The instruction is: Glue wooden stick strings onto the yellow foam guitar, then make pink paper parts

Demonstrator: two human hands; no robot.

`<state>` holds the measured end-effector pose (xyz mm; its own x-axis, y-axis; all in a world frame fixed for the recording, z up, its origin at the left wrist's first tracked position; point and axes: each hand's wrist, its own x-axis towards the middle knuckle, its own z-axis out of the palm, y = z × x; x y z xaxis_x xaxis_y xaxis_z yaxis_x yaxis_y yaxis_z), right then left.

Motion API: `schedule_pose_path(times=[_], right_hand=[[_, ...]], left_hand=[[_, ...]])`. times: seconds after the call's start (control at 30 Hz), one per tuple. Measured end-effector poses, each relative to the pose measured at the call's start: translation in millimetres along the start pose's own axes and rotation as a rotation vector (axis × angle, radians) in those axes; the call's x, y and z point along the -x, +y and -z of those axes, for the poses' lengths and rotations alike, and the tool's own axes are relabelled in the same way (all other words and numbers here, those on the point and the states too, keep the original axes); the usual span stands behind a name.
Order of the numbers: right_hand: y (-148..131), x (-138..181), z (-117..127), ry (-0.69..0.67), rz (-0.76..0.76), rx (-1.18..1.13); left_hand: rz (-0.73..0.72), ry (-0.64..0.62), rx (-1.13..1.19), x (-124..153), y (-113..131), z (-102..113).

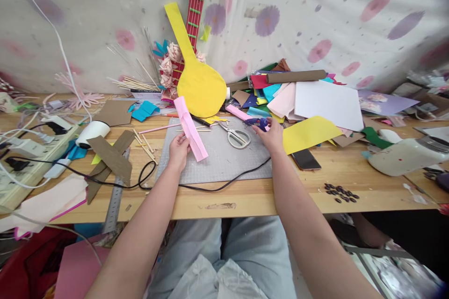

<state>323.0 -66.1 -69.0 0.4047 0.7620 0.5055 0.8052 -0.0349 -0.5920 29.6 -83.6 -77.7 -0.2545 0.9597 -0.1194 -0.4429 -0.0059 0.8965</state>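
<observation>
My left hand (178, 152) pinches a folded pink paper strip (191, 131) by its left edge, tilted above the grey cutting mat (213, 168). Closed around a small dark blue glue gun (257, 123) is my right hand (271, 135), at the mat's far right; its fingers partly hide the tool. A black cord (228, 186) runs across the mat toward that hand. Between the hands lie scissors (238, 138) with pale handles. Behind them a yellow banjo-shaped cutout (201, 86) leans against a red, flower-trimmed guitar-like craft (196, 9).
Crossed brown cardboard strips (112, 159), a metal ruler (114, 205) and a loaded power strip (38, 159) lie left. Rightward are a yellow sheet (310, 134), a phone (306, 160), dark beads (340, 192) and a white jar-like container (407, 156). Coloured scraps (270, 91) pile up behind.
</observation>
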Motion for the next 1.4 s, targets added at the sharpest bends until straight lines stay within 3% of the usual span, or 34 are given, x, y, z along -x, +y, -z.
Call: schedule_pose_path(times=[0.07,0.13,0.2,0.33,0.43,0.57,0.7,0.83,1.0,1.4], right_hand=[[-19,5,9,0.190,0.058,-0.061],[-45,15,13,0.192,0.111,-0.180],[-74,30,9,-0.013,0.163,-0.339],[-120,61,-22,-0.607,0.192,-0.481],[-137,73,-43,-0.823,0.240,-0.448],[-143,75,-53,-0.773,0.314,-0.359],[-137,71,-55,-0.738,0.186,-0.274],[-125,67,-56,-0.821,0.035,-0.440],[-115,63,-49,-0.934,-0.112,-0.635],[-108,65,-53,-0.973,0.016,-0.560]], left_hand=[[0.005,0.014,0.098,-1,0,-3],[0.001,-0.011,0.183,0,1,-5],[-0.003,-0.050,0.235,1,2,-7],[-0.009,-0.107,0.279,6,3,-10],[0.006,-0.094,0.256,7,2,-11],[-0.002,-0.055,0.182,6,-4,-11],[-0.039,-0.104,0.099,6,-11,-11],[-0.008,-0.151,0.053,7,-10,-9],[0.038,-0.121,0.037,7,0,-4],[0.076,-0.054,-0.026,7,6,-2]])
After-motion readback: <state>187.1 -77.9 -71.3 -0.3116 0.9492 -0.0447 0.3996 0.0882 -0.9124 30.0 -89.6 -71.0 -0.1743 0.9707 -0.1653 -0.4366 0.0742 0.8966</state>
